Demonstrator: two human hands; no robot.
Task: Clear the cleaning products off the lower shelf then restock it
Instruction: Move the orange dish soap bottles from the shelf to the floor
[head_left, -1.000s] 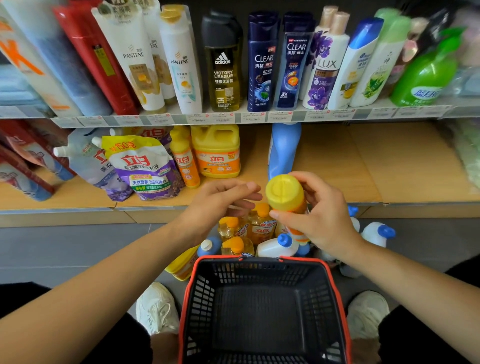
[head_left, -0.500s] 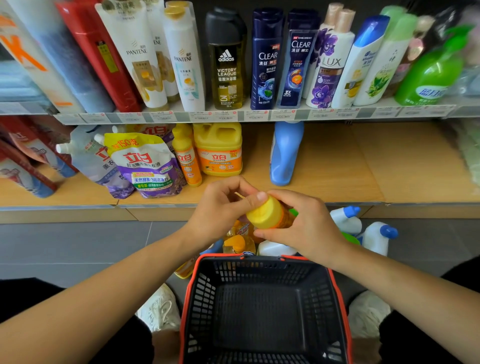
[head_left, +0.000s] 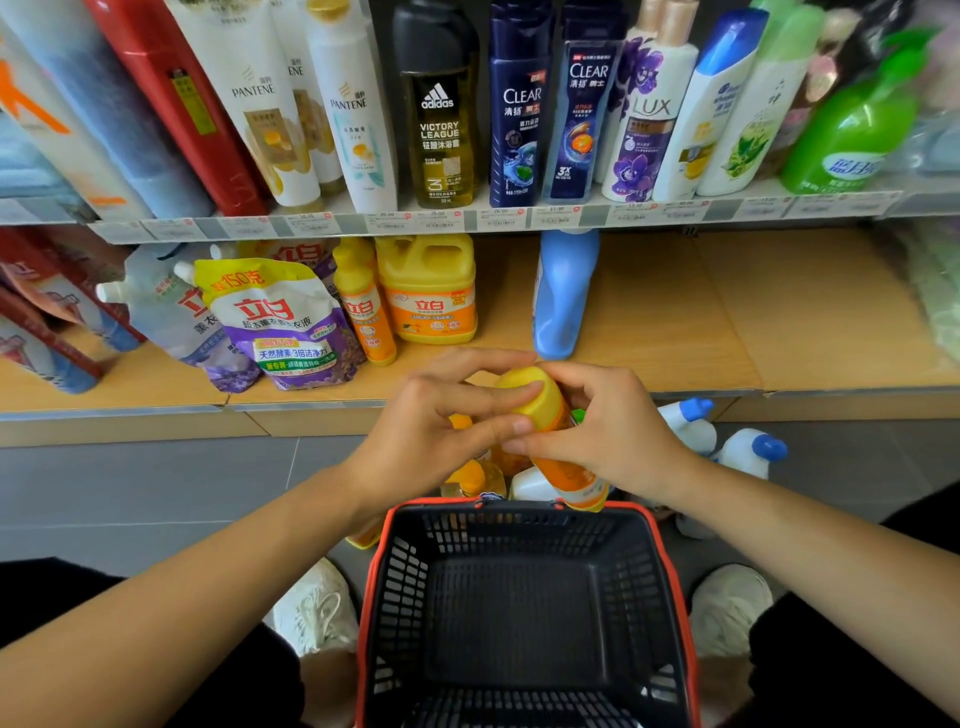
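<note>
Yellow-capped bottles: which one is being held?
The tilted orange bottle over the basket rim, gripped by the left hand and right hand; the others are on the floor and shelf.

Black fabric (head_left: 104, 654) covers both upper legs at the lower corners of the view. Below it are off-white lace-up sneakers with textured uppers, the left sneaker (head_left: 317, 608) and the right sneaker (head_left: 727, 608). Both forearms (head_left: 218, 571) are unsleeved to the frame's edge, and the left hand (head_left: 431, 431) and right hand (head_left: 608, 436) have short, plain fingernails.
</note>
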